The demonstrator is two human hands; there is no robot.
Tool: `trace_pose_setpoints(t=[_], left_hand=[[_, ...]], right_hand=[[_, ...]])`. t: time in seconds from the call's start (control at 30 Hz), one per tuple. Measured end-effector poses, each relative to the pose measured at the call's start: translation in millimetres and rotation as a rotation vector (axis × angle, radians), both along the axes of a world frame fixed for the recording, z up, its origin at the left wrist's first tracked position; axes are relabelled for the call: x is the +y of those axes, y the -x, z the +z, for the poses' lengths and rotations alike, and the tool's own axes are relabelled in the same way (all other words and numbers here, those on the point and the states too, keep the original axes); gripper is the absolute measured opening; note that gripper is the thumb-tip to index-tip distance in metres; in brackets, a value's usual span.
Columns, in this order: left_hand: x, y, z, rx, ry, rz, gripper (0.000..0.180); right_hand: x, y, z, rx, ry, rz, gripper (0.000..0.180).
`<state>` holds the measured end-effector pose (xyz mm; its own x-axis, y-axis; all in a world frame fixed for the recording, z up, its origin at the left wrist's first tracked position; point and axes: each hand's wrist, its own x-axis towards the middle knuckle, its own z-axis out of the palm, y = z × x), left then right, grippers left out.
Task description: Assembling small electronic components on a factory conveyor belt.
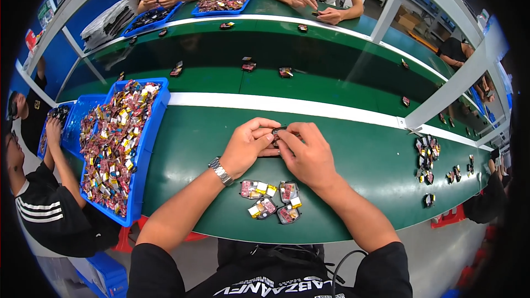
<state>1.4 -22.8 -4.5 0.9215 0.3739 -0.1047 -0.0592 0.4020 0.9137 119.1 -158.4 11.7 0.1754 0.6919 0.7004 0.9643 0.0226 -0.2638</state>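
At the left of the green counter (pixel 359 171), a blue plastic tray (pixel 148 149) is heaped with small circuit parts in red, yellow and white. The left hand (pixel 245 146), with a silver metal wristband (pixel 221 171) at its wrist, grips the left side of a small black housing (pixel 276 132) above the counter, four black-rimmed electronic assemblies (pixel 265 206) lying grouped nearer the body. The right hand (pixel 307 152) pinches the same housing from the right, its contents largely hidden by fingers; further right, a cluster of similar assemblies (pixel 426 154) rests near the white edge strip (pixel 359 115).
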Motion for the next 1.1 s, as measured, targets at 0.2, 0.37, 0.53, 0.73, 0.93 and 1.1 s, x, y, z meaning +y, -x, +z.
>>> trace_pose_setpoints(t=[0.2, 0.37, 0.53, 0.73, 0.93, 1.1], left_hand=[[0, 0, -1, 0.007, -0.041, 0.004, 0.024], [-1, 1, 0, 0.005, -0.028, -0.016, 0.023], [-4, 2, 0, -0.003, -0.056, 0.003, 0.023], [-3, 1, -4, 0.007, -0.075, 0.019, 0.023], [-3, -4, -1, -0.013, -0.173, 0.025, 0.024], [-2, -2, -4, -0.015, -0.178, 0.022, 0.025]], right_hand=[[1, 1, 1, -0.031, -0.007, -0.034, 0.017], [-1, 2, 1, -0.097, -0.006, -0.025, 0.017], [2, 5, -2, -0.106, -0.034, -0.015, 0.017], [6, 1, -7, -0.074, -0.054, -0.020, 0.015], [5, -11, -9, 0.201, -0.065, 0.011, 0.015], [8, -4, -2, 0.643, -0.013, 0.002, 0.016]])
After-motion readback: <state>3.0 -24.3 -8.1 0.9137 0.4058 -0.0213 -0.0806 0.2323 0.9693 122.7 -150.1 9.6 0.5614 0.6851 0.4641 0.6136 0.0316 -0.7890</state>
